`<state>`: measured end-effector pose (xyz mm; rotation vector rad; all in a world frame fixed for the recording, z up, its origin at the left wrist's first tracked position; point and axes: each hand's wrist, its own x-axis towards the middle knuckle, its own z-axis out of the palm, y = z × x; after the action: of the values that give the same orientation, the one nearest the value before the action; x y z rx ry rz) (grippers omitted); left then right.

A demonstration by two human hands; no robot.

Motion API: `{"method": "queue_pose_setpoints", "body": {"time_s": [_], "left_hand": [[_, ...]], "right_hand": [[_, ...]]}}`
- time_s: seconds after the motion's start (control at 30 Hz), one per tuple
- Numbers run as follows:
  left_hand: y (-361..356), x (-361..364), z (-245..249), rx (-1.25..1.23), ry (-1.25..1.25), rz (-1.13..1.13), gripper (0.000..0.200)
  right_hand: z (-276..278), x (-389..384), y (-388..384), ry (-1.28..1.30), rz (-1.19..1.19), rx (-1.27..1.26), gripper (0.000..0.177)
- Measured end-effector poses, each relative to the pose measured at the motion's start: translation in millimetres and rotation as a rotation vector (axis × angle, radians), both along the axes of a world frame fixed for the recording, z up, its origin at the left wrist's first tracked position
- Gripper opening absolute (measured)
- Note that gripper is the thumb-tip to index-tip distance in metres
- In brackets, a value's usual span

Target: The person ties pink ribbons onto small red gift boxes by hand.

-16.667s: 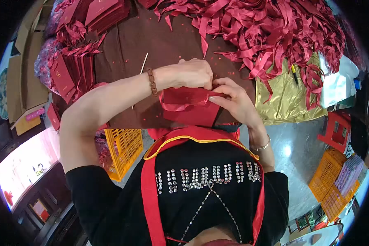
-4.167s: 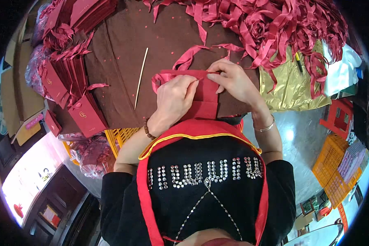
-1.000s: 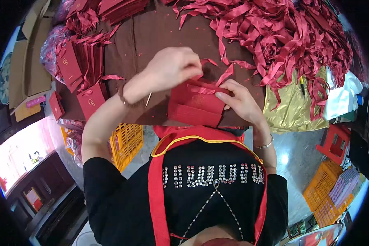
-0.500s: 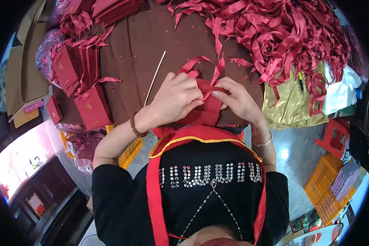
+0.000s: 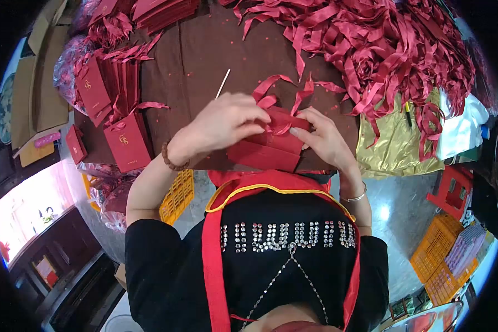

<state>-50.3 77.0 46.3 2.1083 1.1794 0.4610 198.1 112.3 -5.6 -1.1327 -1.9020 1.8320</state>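
Note:
A small red paper bag (image 5: 263, 156) lies at the table's near edge, in front of my apron. Loops of red satin ribbon (image 5: 268, 102) rise from its top. At the bag's upper left, the fingers of my left hand (image 5: 218, 124) are curled, with thumb and forefinger closed at the ribbon; the exact pinch point is partly hidden. My right hand (image 5: 325, 139) grips the bag's upper right side, its thumb on the near face and its fingers behind. A thin pale stick (image 5: 223, 83) lies beyond my left hand, which covers part of it.
Finished-looking red bags (image 5: 128, 143) with gold print stand in rows at the left. A big heap of red ribbons (image 5: 382, 61) covers the far right. Gold plastic sheeting (image 5: 393, 141) and a yellow-and-black pen (image 5: 408, 115) are at the right, with orange crates (image 5: 434, 249) below.
My left hand has drawn left from the bag's middle, uncovering more of its front and ribbon. My right hand stays at the bag's right side. The view has shifted slightly.

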Motion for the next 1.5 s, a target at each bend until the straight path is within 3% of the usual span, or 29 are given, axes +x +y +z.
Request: {"method": "queue_pose_setpoints", "body": {"time_s": [0.03, 0.1, 0.13, 0.17, 0.23, 0.37, 0.47, 0.5, 0.57, 0.6, 0.63, 0.7, 0.73, 0.8, 0.87, 0.93, 0.97, 1.07, 1.17, 1.23, 1.3, 1.33, 1.43, 1.5], "left_hand": [[-3.0, 0.0, -4.9, -0.001, 0.000, 0.002, 0.016], [-7.1, -1.8, -10.9, -0.048, -0.122, 0.273, 0.016], [-2.3, -6.0, -13.7, 0.089, -0.062, 0.380, 0.014], [2.6, -11.4, -9.2, 0.070, 0.096, 0.404, 0.019], [10.0, -8.7, 4.8, -0.050, 0.320, 0.324, 0.016], [15.0, -2.1, 6.6, -0.086, 0.357, 0.218, 0.018], [18.0, -4.7, -10.2, -0.328, -0.177, 0.316, 0.017], [18.8, -4.6, -14.5, -0.327, -0.176, 0.317, 0.017], [22.4, -6.7, -22.4, -0.558, -0.605, 0.636, 0.014], [25.1, -13.4, -28.5, -0.681, -0.895, 0.665, 0.011], [24.6, -13.7, -33.2, -0.679, -0.895, 0.666, 0.011], [24.1, -11.3, -41.3, -0.693, -1.193, 0.841, 0.012], [24.5, -14.2, -44.9, -0.702, -1.246, 0.820, 0.013], [26.0, -12.3, -42.8, -0.678, -1.171, 0.873, 0.012], [25.3, -11.0, -39.6, -0.652, -1.096, 0.925, 0.014], [22.3, -12.4, -36.2, -0.475, -1.005, 0.937, 0.030], [17.0, -13.5, -36.4, -0.474, -1.006, 0.932, 0.030], [-12.4, -13.2, -35.3, -0.539, -0.856, 0.762, 0.062], [-35.6, -6.3, -29.7, -0.658, -0.905, 0.615, 0.060], [-41.2, -10.8, -26.6, -0.703, -0.951, 0.602, 0.056], [-48.0, -14.9, -20.7, -0.754, -1.028, 0.631, 0.048], [-51.8, -17.6, -20.8, -0.733, -1.033, 0.658, 0.048], [-63.4, -29.4, -17.8, -0.635, -0.946, 0.706, 0.043], [-70.7, -38.3, -11.2, -0.577, -1.101, 0.720, 0.042]], "right_hand": [[-2.3, 1.0, 0.8, 0.008, 0.040, 0.069, 0.025], [-2.3, 0.2, 0.7, 0.018, 0.080, 0.137, 0.024], [1.4, 0.1, -0.5, 0.026, 0.088, 0.158, 0.023], [6.2, -0.3, -1.6, 0.032, 0.100, 0.179, 0.022], [21.2, -3.4, -3.5, 0.049, 0.137, 0.238, 0.020], [32.6, -7.6, -10.6, 0.079, 0.135, 0.343, 0.018], [27.3, -7.3, -9.8, 0.091, 0.125, 0.324, 0.016], [24.0, -7.0, -8.9, 0.092, 0.127, 0.324, 0.016], [18.4, -6.0, -6.3, 0.122, 0.126, 0.276, 0.015], [18.5, -6.0, -4.7, 0.125, 0.128, 0.280, 0.015], [18.6, -5.7, -3.9, 0.106, 0.126, 0.246, 0.016], [18.0, -5.0, -2.7, 0.084, 0.125, 0.215, 0.016], [16.2, -4.9, -2.2, 0.081, 0.120, 0.210, 0.016], [15.0, -5.6, -2.7, 0.076, 0.116, 0.205, 0.017], [15.9, -7.6, -4.7, 0.058, 0.024, 0.013, 0.016], [11.7, -7.1, -4.9, 0.061, -0.042, -0.073, 0.017], [10.0, -6.6, -4.6, 0.065, -0.111, -0.162, 0.018], [8.4, -5.6, 1.3, 0.221, -0.227, -0.151, 0.021], [9.7, -5.8, 8.1, 0.230, -0.230, -0.179, 0.020], [5.4, -15.4, 7.0, 0.281, -0.185, -0.153, 0.031], [12.0, -29.0, 1.4, 0.442, -0.339, -0.116, 0.047], [4.4, -29.2, 6.0, 0.470, -0.299, -0.165, 0.057], [3.4, -37.9, 9.3, 0.379, -0.346, -0.184, 0.045], [-1.3, -42.1, 8.7, 0.362, -0.352, -0.137, 0.041]]}}
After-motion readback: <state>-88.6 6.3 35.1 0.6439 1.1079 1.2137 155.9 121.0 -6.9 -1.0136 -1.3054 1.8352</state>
